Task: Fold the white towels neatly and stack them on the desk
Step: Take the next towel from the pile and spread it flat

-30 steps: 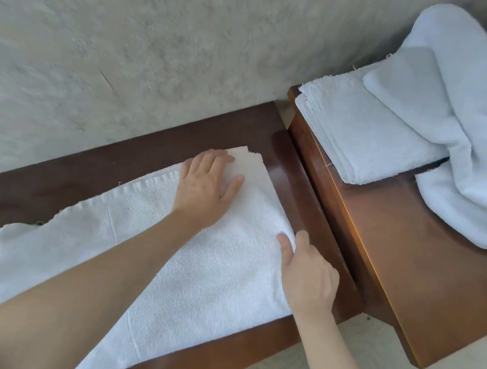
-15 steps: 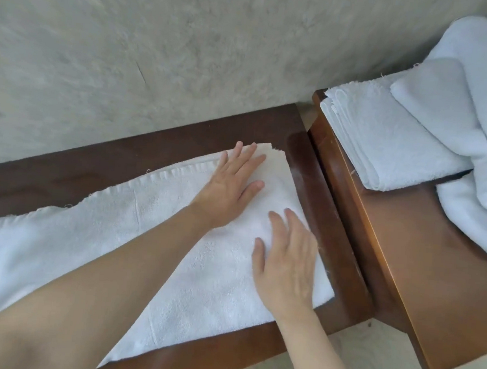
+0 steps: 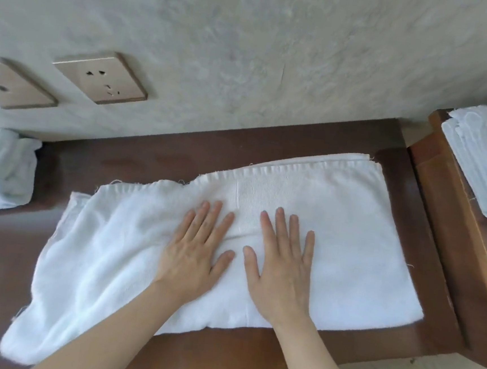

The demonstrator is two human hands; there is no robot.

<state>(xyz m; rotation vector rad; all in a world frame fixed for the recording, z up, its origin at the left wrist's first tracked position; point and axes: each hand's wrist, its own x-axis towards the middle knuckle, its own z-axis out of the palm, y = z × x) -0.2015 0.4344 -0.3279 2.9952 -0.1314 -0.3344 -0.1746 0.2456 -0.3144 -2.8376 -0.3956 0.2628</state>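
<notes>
Pressing flat with fingers spread and gripping nothing, the left hand (image 3: 193, 256) and right hand (image 3: 280, 268) rest mid-towel (image 3: 349, 237) on the desk (image 3: 299, 133); soft, limp cloth, probably best pinched at its far corners.

both hands (image 3: 238, 260) flat on towel (image 3: 348, 252) on desk (image 3: 417, 332); folded stack (image 3: 485, 164) right; socket (image 3: 101, 77) behind

left hand (image 3: 197, 257), right hand (image 3: 282, 270) flat on towel (image 3: 349, 237)
</notes>
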